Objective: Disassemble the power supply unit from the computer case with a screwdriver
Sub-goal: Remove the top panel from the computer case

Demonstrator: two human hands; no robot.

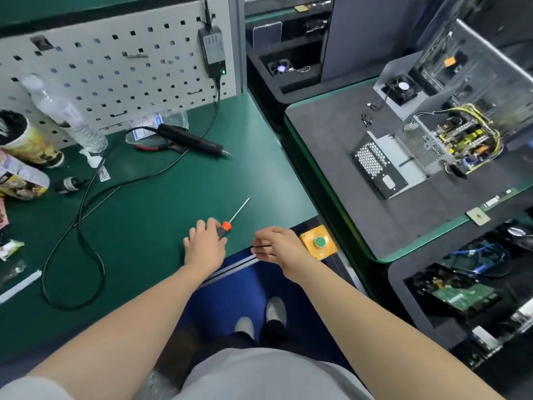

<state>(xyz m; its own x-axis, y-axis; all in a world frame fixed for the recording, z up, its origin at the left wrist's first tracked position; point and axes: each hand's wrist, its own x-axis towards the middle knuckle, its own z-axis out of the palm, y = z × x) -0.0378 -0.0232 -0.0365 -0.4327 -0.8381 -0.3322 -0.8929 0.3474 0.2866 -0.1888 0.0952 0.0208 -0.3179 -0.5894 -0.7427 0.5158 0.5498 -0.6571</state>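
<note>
text: none legible | labels: blurred | numbers: none readable

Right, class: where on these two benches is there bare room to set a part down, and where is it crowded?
Free: green mat between electric driver and screwdriver, out to its right edge; near-left half of the grey mat, before the cover. Crowded: bottle corner, power supply side.

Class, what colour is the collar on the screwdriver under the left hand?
Orange, between a black grip and a bare metal shaft; the head view shows the screwdriver best.
</note>
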